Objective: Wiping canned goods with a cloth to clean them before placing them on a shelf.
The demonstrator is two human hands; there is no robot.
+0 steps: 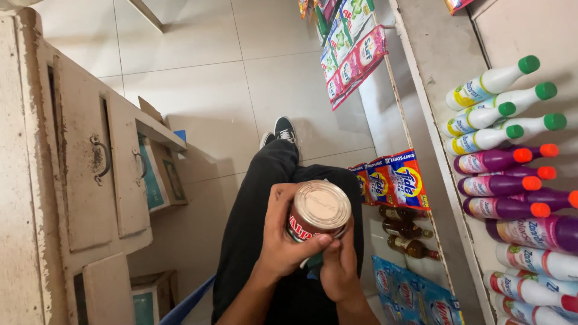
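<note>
Shop aisle, tiled floor point(198, 90), bottle shelf point(433, 66) at right. Tin can point(317, 212) sat over lap, axis upright, lid facing camera. Left hand point(283, 238) grip wrapped can's side; right hand point(338, 268) grip pressed below, nearer base.

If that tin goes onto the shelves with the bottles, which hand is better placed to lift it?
Probably the left hand: it wraps the tin, while the right hand only supports it underneath.

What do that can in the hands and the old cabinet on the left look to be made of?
The can looks like metal: a shiny ridged lid, with a red paper-like label. The cabinet seems to be wood under cream paint, chipped along its edges, with dark metal handles.
</note>
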